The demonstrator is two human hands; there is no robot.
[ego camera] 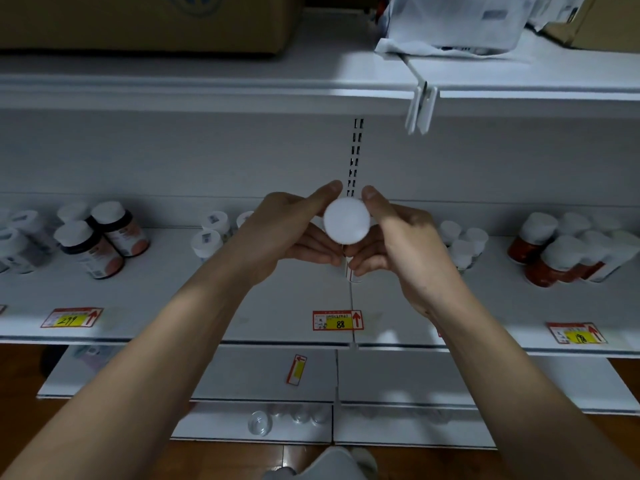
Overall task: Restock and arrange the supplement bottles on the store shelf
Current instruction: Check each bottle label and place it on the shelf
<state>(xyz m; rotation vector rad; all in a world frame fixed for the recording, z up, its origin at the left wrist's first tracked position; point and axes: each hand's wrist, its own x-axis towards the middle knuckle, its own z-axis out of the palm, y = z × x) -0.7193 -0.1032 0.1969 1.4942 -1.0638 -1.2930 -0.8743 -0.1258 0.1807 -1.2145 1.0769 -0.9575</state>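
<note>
Both hands, left hand (291, 230) and right hand (398, 237), hold one bottle (346, 221) between them above the shelf (277, 306); its white cap faces up; the contents are hidden.

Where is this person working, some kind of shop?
Most likely a shop aisle, perhaps a pharmacy: white shelving holds groups of white-capped supplement bottles, with yellow-and-red price tags along its front edge and a cardboard stock box above.

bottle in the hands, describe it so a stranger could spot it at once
Find the middle shelf with yellow price tags. Above the tag marked 88, both hands hold one white-capped bottle in mid-air. Every other bottle stands on the shelf.
</note>
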